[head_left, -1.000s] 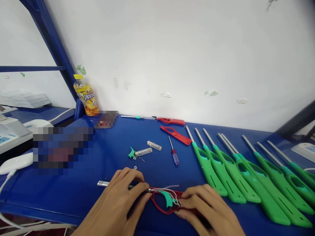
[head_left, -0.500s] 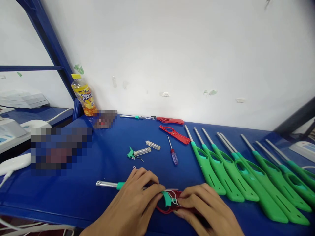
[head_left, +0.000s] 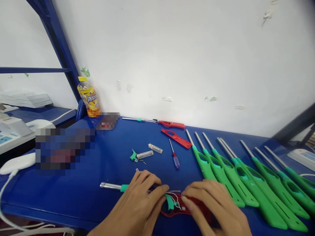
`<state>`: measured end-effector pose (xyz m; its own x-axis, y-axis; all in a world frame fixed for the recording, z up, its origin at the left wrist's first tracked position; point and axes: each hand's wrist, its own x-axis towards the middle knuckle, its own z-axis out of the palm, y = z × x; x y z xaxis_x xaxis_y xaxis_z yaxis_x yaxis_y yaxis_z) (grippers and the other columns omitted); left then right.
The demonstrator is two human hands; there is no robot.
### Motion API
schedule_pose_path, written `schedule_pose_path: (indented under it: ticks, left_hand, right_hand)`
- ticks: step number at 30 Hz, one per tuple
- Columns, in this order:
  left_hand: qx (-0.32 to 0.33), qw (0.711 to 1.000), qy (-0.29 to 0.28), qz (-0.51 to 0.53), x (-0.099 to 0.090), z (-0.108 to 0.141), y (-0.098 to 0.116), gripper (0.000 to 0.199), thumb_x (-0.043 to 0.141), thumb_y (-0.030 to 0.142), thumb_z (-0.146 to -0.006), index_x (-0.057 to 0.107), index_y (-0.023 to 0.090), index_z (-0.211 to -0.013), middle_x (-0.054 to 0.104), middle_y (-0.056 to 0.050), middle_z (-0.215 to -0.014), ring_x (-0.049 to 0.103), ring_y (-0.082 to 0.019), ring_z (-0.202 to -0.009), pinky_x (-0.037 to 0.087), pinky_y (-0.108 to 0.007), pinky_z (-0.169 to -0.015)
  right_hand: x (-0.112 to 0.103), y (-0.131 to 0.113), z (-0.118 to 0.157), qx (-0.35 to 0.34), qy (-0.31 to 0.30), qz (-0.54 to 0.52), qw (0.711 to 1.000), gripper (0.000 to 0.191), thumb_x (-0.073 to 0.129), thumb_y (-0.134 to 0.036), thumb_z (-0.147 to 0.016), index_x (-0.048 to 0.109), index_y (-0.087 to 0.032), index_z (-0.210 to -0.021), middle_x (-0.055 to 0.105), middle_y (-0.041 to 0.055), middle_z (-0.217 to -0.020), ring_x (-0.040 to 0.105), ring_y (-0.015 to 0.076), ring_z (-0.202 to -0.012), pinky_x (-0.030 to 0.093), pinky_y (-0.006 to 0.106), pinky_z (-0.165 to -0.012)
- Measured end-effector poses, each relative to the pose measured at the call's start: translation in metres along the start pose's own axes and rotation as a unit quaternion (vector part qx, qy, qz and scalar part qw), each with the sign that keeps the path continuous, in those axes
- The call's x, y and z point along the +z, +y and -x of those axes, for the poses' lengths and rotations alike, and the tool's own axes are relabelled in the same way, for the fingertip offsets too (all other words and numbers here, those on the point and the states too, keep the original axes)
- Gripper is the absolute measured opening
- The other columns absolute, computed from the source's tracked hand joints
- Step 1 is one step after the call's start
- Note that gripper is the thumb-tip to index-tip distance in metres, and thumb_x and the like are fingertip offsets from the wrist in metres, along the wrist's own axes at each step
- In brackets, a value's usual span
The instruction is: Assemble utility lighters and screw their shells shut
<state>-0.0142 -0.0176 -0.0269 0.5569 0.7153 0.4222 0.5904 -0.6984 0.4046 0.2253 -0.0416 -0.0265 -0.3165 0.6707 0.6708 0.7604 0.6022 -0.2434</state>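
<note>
At the lower centre of the frame, our left hand (head_left: 141, 203) grasps the metal tube (head_left: 110, 186), which points left across the blue bench (head_left: 73, 193). Our right hand (head_left: 216, 206) curves over the red lighter casing (head_left: 200, 207); we cannot tell whether its fingers grip it. Between our hands, a green trigger (head_left: 170, 202) and white wires (head_left: 177, 200) sit at the casing. A screwdriver (head_left: 176, 160) lies above, near the centre; green lighters (head_left: 256, 188) line the lower right.
</note>
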Motion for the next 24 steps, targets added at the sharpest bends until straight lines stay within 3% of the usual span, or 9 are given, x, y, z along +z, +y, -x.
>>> schedule_pose_path:
  ticks: [3, 7, 11, 14, 18, 24]
  left_hand:
    - [-0.004, 0.998, 0.057, 0.026, -0.009, -0.009, 0.008, 0.025, 0.043, 0.014, -0.105, 0.065, 0.022, -0.114, 0.067, -0.006, -0.107, 0.06, -0.025, -0.098, 0.05, -0.045, -0.09]
    - [-0.034, 0.997, 0.073, 0.015, -0.036, -0.029, 0.013, 0.035, 0.024, 0.023, -0.107, 0.059, 0.022, -0.105, 0.065, -0.007, -0.104, 0.056, -0.027, -0.092, 0.045, -0.051, -0.087]
    - [-0.101, 0.988, 0.095, -0.068, -0.055, -0.043, -0.008, 0.049, 0.012, 0.028, -0.111, 0.06, 0.021, -0.105, 0.064, -0.008, -0.097, 0.055, -0.028, -0.088, 0.044, -0.05, -0.082]
    - [-0.114, 0.986, 0.078, -0.098, -0.055, -0.041, -0.037, 0.036, 0.031, 0.023, -0.109, 0.066, 0.019, -0.102, 0.067, -0.01, -0.103, 0.058, -0.029, -0.096, 0.047, -0.047, -0.089]
    - [-0.114, 0.986, 0.025, -0.115, -0.05, -0.031, -0.068, 0.03, 0.046, 0.017, -0.104, 0.074, 0.022, -0.114, 0.069, -0.009, -0.113, 0.061, -0.027, -0.105, 0.052, -0.041, -0.092]
    - [-0.156, 0.979, -0.025, -0.131, -0.056, -0.028, -0.079, 0.028, 0.05, 0.015, -0.103, 0.077, 0.021, -0.11, 0.071, -0.009, -0.111, 0.065, -0.027, -0.104, 0.054, -0.041, -0.094]
  right_hand:
    - [0.001, -0.002, -0.035, -0.025, -0.042, 0.019, 0.999, 0.015, 0.055, -0.021, -0.108, 0.068, -0.027, -0.111, 0.073, 0.0027, -0.108, 0.069, 0.0207, -0.097, 0.049, 0.04, -0.095]
    - [0.014, 0.0, -0.097, -0.043, -0.17, 0.048, 0.983, 0.019, 0.053, -0.014, -0.108, 0.069, -0.023, -0.109, 0.07, 0.0055, -0.114, 0.065, 0.0235, -0.103, 0.047, 0.045, -0.096]
    - [0.041, 0.003, -0.138, -0.101, -0.217, 0.066, 0.969, 0.017, 0.059, -0.015, -0.106, 0.073, -0.02, -0.115, 0.071, 0.0091, -0.116, 0.067, 0.0255, -0.105, 0.05, 0.042, -0.09]
    - [0.061, 0.004, -0.146, -0.146, -0.245, 0.066, 0.956, 0.017, 0.065, -0.017, -0.105, 0.074, -0.019, -0.118, 0.074, 0.008, -0.117, 0.068, 0.0238, -0.107, 0.052, 0.039, -0.09]
    - [0.078, 0.005, -0.14, -0.187, -0.261, 0.063, 0.945, 0.011, 0.065, -0.02, -0.106, 0.075, -0.017, -0.11, 0.075, 0.0025, -0.106, 0.069, 0.0214, -0.106, 0.054, 0.042, -0.097]
    - [0.084, 0.018, -0.13, -0.183, -0.239, 0.085, 0.95, 0.028, 0.063, -0.009, -0.103, 0.07, -0.02, -0.128, 0.073, 0.0027, -0.111, 0.068, 0.0222, -0.107, 0.053, 0.043, -0.098]
